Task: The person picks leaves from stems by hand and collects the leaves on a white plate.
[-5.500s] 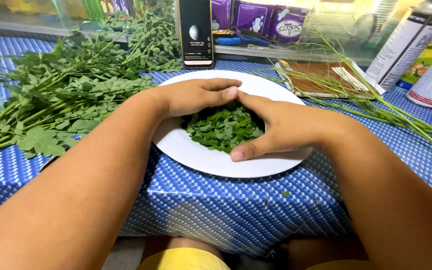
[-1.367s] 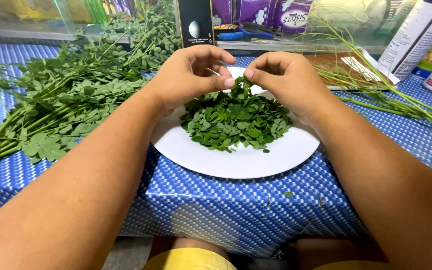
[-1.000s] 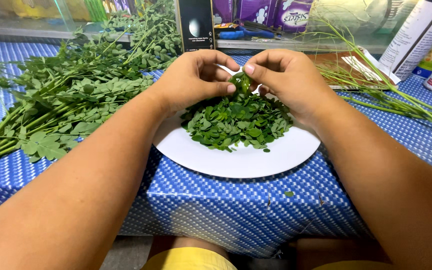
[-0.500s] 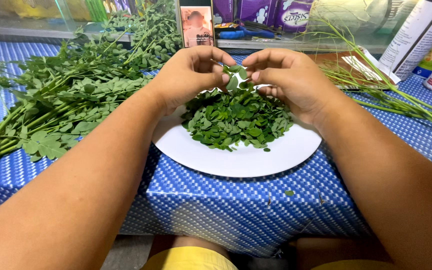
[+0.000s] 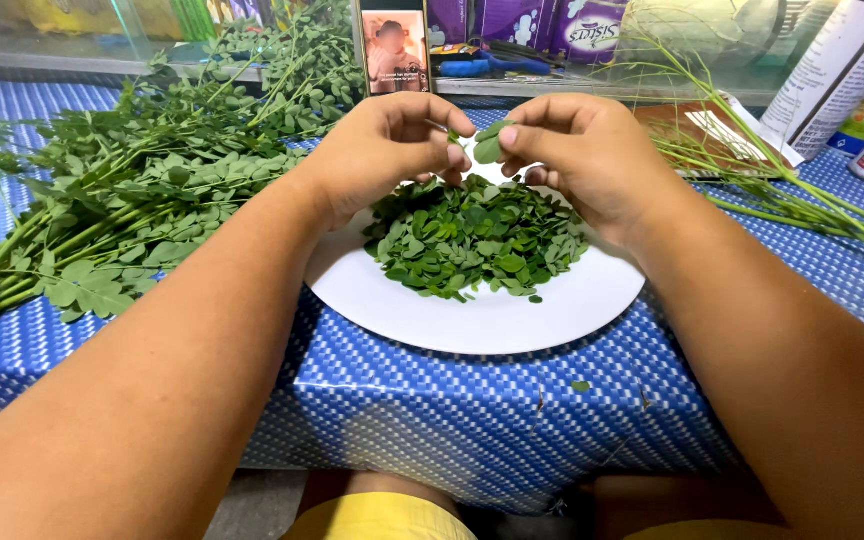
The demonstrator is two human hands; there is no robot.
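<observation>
Above the white plate's (image 5: pixel 482 320) twelve o'clock rim, left hand (image 5: pixel 377 150) and right hand (image 5: pixel 592 155) pinch a leafy sprig (image 5: pixel 487 148) over the plucked leaves (image 5: pixel 477 235), bare rim at six; the sprig sits higher than half a second ago

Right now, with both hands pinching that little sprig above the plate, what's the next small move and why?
Probably strip the leaflets off between the left hand and right hand and let them fall: the sprig sits directly over the leaf pile on the white plate.
</observation>
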